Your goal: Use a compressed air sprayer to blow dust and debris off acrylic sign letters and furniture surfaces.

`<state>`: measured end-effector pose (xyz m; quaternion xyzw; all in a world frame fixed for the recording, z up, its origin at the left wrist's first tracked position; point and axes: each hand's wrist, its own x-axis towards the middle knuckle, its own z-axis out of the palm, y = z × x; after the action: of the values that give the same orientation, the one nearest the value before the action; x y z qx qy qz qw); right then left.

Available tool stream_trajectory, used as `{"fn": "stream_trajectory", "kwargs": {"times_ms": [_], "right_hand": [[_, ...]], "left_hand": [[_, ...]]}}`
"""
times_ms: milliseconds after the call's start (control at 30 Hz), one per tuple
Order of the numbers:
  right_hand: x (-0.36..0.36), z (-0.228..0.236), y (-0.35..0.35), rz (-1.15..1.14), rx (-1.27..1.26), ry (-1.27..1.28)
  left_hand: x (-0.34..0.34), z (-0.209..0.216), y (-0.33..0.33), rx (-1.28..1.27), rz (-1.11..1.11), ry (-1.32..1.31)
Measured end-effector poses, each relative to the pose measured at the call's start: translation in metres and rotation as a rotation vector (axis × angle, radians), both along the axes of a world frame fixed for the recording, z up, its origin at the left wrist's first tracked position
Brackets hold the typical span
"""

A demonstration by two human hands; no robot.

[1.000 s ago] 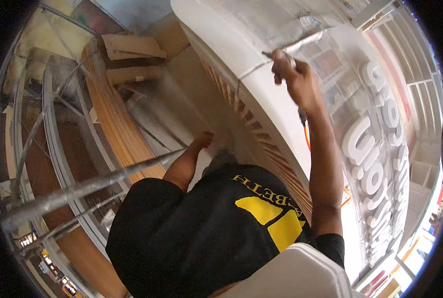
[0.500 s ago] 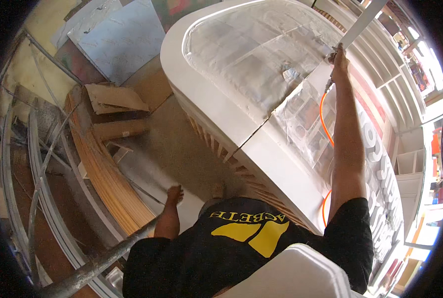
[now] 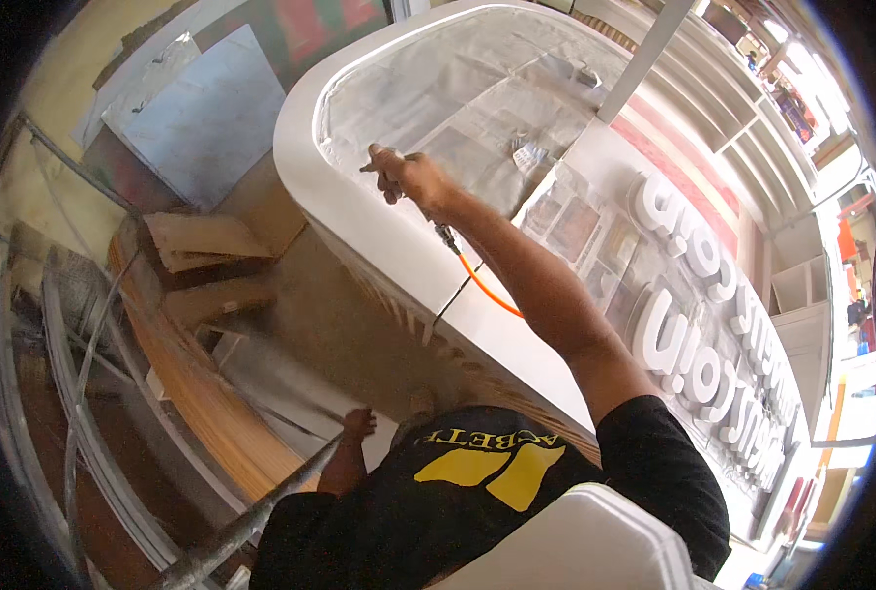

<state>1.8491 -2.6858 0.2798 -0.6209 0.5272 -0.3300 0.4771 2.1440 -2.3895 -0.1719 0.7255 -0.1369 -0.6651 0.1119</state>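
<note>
My right arm reaches out over the large white panel with rounded corners (image 3: pixel 502 339), near its far left side. In my right hand (image 3: pixel 408 180) is a spray gun (image 3: pixel 444 234), mostly covered by my fingers. An orange air hose (image 3: pixel 487 287) runs from the gun's lower end and passes behind my forearm. Wrinkled translucent masking film and paper (image 3: pixel 428 88) cover the panel's middle inside its white border. My left hand (image 3: pixel 359 425) hangs low beside the panel, fingers loosely curled, with nothing visible in it.
White raised letters (image 3: pixel 689 339) stand on the panel's right part. A metal pipe (image 3: pixel 251 516) and curved metal bars (image 3: pixel 74 413) lie at the left, beside bent wooden strips (image 3: pixel 197 383) and cardboard (image 3: pixel 207 241). White shelving (image 3: pixel 802 280) stands right; a pale blue sheet (image 3: pixel 202 118) leans far left.
My right hand has swung left with the spray gun, from the panel's upper right to its left border. The hose followed. My left hand has shifted slightly lower in the view.
</note>
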Motion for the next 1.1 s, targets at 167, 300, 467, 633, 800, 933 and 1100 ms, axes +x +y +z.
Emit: {"fn": "stream_trajectory", "kwargs": {"times_ms": [167, 300, 467, 633, 800, 933, 1100], "right_hand": [[-0.107, -0.046, -0.068, -0.065, -0.319, -0.004], [-0.146, -0.004, -0.082, -0.535, -0.237, -0.312], [-0.145, 0.007, -0.078, -0.487, -0.245, -0.472], [-0.096, 0.010, -0.075, -0.222, -0.072, -0.383], [-0.047, 0.013, -0.089, -0.009, -0.068, -0.418], [-0.004, 0.015, -0.104, 0.070, -0.057, -0.465], [0.021, 0.013, -0.134, -0.015, -0.112, -0.344]], "left_hand": [[0.000, 0.007, -0.071, -0.335, -0.189, 0.001], [0.005, -0.022, -0.069, -0.276, -0.021, -0.069], [-0.005, 0.016, -0.037, -0.114, 0.124, 0.051], [-0.010, 0.033, 0.019, -0.099, 0.011, 0.013], [-0.018, 0.026, 0.031, 0.020, 0.005, -0.075], [-0.008, 0.019, 0.034, -0.022, 0.071, 0.031], [-0.002, 0.019, 0.023, -0.076, 0.174, -0.056]]}}
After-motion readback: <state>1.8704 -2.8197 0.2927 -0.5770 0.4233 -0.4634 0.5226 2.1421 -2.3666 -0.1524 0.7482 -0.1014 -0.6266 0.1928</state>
